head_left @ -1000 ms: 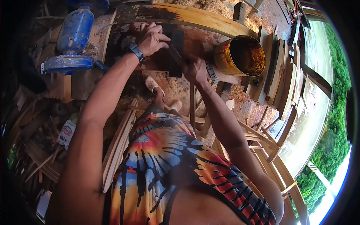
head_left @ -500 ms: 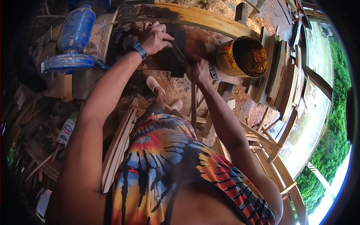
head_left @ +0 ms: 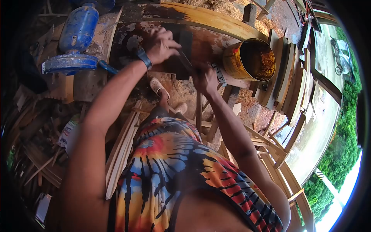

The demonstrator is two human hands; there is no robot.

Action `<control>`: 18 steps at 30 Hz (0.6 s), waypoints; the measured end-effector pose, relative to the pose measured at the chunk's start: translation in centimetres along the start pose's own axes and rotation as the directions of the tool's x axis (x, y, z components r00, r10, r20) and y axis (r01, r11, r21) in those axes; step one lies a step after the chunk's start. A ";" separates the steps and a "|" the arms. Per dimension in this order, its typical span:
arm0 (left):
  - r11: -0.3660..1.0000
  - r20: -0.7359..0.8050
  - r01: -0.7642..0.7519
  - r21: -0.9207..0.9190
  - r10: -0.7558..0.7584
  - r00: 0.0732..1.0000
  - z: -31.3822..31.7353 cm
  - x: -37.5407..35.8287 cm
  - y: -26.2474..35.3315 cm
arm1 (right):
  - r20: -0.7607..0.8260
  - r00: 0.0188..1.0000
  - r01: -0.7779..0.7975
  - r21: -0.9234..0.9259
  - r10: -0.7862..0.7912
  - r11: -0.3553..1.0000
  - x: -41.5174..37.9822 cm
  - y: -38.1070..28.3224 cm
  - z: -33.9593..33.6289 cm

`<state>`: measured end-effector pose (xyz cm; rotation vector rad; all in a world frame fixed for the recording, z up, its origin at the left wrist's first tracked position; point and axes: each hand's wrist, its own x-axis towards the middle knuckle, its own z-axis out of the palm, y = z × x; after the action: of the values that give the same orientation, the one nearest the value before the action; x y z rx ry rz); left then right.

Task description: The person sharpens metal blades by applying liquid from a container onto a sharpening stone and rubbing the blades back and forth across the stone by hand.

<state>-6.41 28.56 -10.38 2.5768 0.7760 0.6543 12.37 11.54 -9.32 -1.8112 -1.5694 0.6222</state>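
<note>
Both hands grip: our left hand [head_left: 160, 44] presses the dark flat piece [head_left: 181, 52] on the bench [head_left: 205, 42], our right hand [head_left: 205, 79] holds a thin tool [head_left: 184, 58] slanting up-left across it.

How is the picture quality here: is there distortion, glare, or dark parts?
Head view: strong fisheye bend with black corners; the outdoor ground at right is overexposed, the left floor lies in deep shadow; the left hand, right hand and can are evenly lit and fairly sharp.
</note>
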 end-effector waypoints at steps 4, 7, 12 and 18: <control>0.999 -0.002 0.000 0.054 0.000 1.000 0.0 0.8 -1.5 | 0.013 0.999 -0.029 -0.020 0.029 0.999 2.1 1.1 0.9; 0.999 -0.014 -0.032 -0.031 0.031 0.999 0.5 -0.6 1.1 | -0.061 0.998 0.032 0.063 -0.028 0.997 -1.5 0.8 0.0; 0.993 0.074 0.012 -0.116 -0.003 0.997 0.6 -2.8 4.9 | 0.180 0.977 -0.102 -0.059 0.111 0.993 -6.2 0.3 -2.2; 0.998 0.045 0.014 0.059 -0.017 0.999 -0.1 1.8 -2.0 | -0.007 1.000 0.001 -0.039 -0.001 0.999 2.0 2.1 1.4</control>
<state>-5.96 31.15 -10.68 2.6261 0.8108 0.5741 13.09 13.64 -11.70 -1.8392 -1.5885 0.5874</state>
